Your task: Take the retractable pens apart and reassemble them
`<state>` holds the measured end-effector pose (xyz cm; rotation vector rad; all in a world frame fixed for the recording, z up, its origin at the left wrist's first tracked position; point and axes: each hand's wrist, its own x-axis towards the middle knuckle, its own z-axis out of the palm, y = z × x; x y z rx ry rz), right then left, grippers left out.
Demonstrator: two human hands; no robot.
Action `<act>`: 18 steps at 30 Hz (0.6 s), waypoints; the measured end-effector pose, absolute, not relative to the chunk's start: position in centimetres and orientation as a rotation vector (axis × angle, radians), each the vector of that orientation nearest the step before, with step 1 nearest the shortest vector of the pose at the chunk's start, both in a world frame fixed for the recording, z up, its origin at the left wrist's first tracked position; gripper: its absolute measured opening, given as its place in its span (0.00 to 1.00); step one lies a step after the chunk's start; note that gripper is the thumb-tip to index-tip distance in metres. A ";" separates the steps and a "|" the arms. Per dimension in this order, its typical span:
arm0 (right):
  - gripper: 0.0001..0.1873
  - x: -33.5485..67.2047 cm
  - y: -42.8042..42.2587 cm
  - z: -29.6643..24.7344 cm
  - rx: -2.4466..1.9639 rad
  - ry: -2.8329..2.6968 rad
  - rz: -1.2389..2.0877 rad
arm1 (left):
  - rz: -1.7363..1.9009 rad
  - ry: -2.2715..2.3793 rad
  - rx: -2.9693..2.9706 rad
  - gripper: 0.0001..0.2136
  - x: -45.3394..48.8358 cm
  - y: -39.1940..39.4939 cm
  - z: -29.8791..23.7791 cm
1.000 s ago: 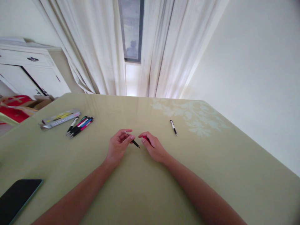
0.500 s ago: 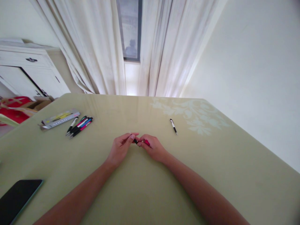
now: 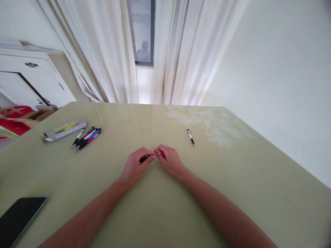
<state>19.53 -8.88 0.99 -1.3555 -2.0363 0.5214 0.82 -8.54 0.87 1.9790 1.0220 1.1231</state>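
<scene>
Near the middle of the table, my left hand (image 3: pixel 133 166) is closed around a short dark pen part (image 3: pixel 143 158), most of which the fingers cover. My right hand (image 3: pixel 171 162) grips a pink pen barrel (image 3: pixel 162 154), partly hidden in the palm. A thin, pale refill-like piece (image 3: pixel 157 153) shows between the two hands, and the fingertips almost meet there. To the right and farther back, a white-and-black pen (image 3: pixel 191 138) lies alone on the table.
At the left lie several pens (image 3: pixel 88 138) in a bunch, next to an open pen box (image 3: pixel 64 131). A dark phone (image 3: pixel 22 218) rests at the near left of the pale green table (image 3: pixel 165 213). Beyond the far edge hang curtains (image 3: pixel 111 55); a wall (image 3: pixel 284 75) stands at the right.
The dark part has shifted leftward into my left hand, away from the right hand's fingers. A thin piece now shows between the hands. My right hand still holds the pink barrel.
</scene>
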 end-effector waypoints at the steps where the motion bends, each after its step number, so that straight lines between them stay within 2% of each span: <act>1: 0.12 19.5 -9.0 1.0 -1.363 -2.057 0.501 | 1.125 1.011 2.007 0.08 0.8 -8.5 1.0; 10: 0.08 18.5 -9.7 1.6 -1.765 -2.208 0.207 | 1.179 1.086 2.156 0.07 0.8 -8.8 0.5; 18: 0.04 18.3 -9.6 1.3 -1.784 -2.317 -0.027 | 1.055 1.046 2.103 0.10 0.8 -8.6 0.6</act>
